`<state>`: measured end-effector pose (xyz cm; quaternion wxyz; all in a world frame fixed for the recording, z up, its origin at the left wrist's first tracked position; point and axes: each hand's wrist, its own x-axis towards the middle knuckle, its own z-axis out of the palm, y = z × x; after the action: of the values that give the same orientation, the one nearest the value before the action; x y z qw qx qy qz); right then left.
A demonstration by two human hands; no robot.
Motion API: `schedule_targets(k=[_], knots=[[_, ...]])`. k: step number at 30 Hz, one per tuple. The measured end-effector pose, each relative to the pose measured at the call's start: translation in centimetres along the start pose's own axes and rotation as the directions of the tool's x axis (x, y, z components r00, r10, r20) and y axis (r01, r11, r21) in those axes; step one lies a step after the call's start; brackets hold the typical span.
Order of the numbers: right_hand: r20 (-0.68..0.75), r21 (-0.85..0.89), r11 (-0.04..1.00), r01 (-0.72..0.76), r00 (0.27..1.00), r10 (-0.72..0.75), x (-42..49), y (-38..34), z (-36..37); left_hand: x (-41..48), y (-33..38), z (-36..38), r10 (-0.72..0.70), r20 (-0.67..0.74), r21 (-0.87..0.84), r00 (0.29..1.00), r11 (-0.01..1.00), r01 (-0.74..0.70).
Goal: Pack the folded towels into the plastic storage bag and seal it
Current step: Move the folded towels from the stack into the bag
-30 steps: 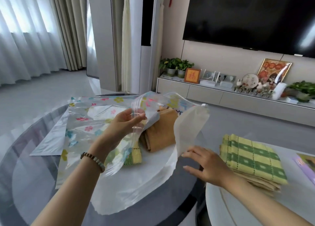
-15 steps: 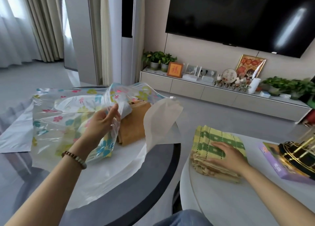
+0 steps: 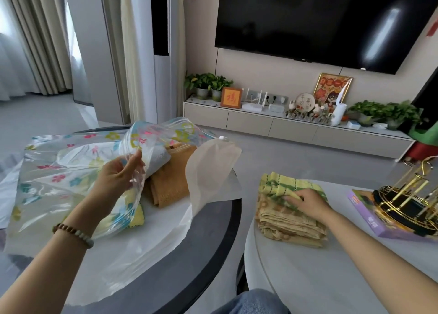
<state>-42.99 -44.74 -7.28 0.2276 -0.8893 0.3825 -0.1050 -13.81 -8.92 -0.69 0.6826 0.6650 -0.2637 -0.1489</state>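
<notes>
A clear plastic storage bag [image 3: 59, 171] printed with coloured flowers lies on the dark round table [image 3: 208, 238]. My left hand [image 3: 118, 176] pinches the upper flap of its mouth and holds it lifted. Inside the opening lie an orange-brown folded towel [image 3: 170, 186] and a yellow one [image 3: 137, 217]. On the white table [image 3: 308, 278] to the right sits a stack of beige patterned towels [image 3: 289, 226]. My right hand [image 3: 308, 202] grips the green-and-yellow checked towel [image 3: 277, 184] on top of that stack, bunching it up.
A purple box [image 3: 369, 216] and a gold wire rack [image 3: 407, 195] stand on the white table's right side. A second silvery bag [image 3: 7, 186] lies under the flowered one at far left. A gap separates the two tables. My knee [image 3: 251, 302] shows at the bottom.
My right hand moved right from the bag's mouth to the towel stack, and its fingers now curl into the checked towel, crumpling it. My left hand keeps the flap lifted.
</notes>
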Motion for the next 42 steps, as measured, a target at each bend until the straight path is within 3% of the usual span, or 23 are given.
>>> schedule_targets(k=[5,8,11,14,18,22,24,26,29,31,32,34,35,36,38,40,42], knots=[[-0.122,0.204,0.979,0.005,0.992,0.021,-0.4,-3.5,-3.6,0.1,1.3,-2.2,-0.075,0.025,-0.096,0.997,0.992,0.077],[-0.108,0.309,0.951,-0.027,0.992,0.064,-1.8,-7.6,-5.6,0.1,2.2,-3.8,-0.081,0.030,-0.077,0.996,0.994,0.083],[-0.009,0.431,0.901,-0.049,0.998,0.058,-3.0,-11.0,-5.5,-0.1,3.4,-4.9,-0.052,0.012,0.040,0.999,0.998,0.051],[0.157,0.550,0.826,-0.123,0.987,0.043,-5.1,-15.8,-4.2,-0.3,4.4,-5.9,0.086,-0.021,0.221,0.996,0.972,-0.079],[0.434,0.731,0.634,-0.253,0.889,-0.146,-7.1,-22.0,0.1,-0.7,5.4,-7.4,0.155,-0.026,0.266,0.988,0.953,-0.143],[0.590,0.710,0.605,-0.361,0.774,-0.231,-7.9,-28.6,7.2,-0.9,5.8,-9.0,0.183,-0.016,0.253,0.983,0.952,-0.174],[0.615,0.706,0.594,-0.386,0.750,-0.244,-7.3,-31.9,10.1,-0.9,6.1,-9.5,0.217,-0.006,0.247,0.976,0.946,-0.209],[0.579,0.752,0.535,-0.385,0.773,-0.257,-6.2,-34.7,12.3,-0.8,6.4,-10.0,0.252,0.005,0.249,0.968,0.937,-0.245],[0.470,0.851,0.335,-0.405,0.872,-0.139,-4.9,-37.3,14.8,-0.5,6.8,-10.8,0.274,0.020,0.243,0.962,0.932,-0.271],[0.322,0.881,0.365,-0.301,0.947,0.004,-4.7,-37.0,16.6,-0.2,6.9,-10.9,0.271,0.033,0.225,0.962,0.936,-0.272],[0.217,0.853,0.480,-0.204,0.976,0.028,-5.2,-36.6,17.5,-0.1,6.8,-11.2,0.266,0.037,0.219,0.963,0.938,-0.268],[-0.059,0.605,0.786,0.122,0.992,-0.109,-6.2,-34.7,19.2,0.0,6.5,-11.6,0.256,0.048,0.203,0.966,0.944,-0.260],[-0.166,0.402,0.858,0.321,0.947,-0.277,-6.4,-33.4,20.1,0.1,6.3,-11.7,0.242,0.053,0.186,0.969,0.951,-0.248],[-0.181,0.211,0.849,0.484,0.873,-0.453,-6.5,-32.4,20.9,0.1,6.0,-11.8,0.222,0.061,0.165,0.973,0.959,-0.229],[-0.010,-0.038,0.753,0.657,0.753,-0.658,-6.4,-31.6,22.3,0.1,5.5,-11.6,0.178,0.100,0.103,0.979,0.977,-0.188],[0.159,-0.134,0.698,0.704,0.710,-0.686,-6.0,-31.7,23.7,-0.2,5.1,-11.3,0.142,0.147,0.018,0.979,0.989,-0.146],[0.223,-0.186,0.704,0.685,0.728,-0.649,-4.9,-32.0,24.5,-0.4,4.7,-11.1,0.117,0.182,-0.032,0.976,0.993,-0.113]])
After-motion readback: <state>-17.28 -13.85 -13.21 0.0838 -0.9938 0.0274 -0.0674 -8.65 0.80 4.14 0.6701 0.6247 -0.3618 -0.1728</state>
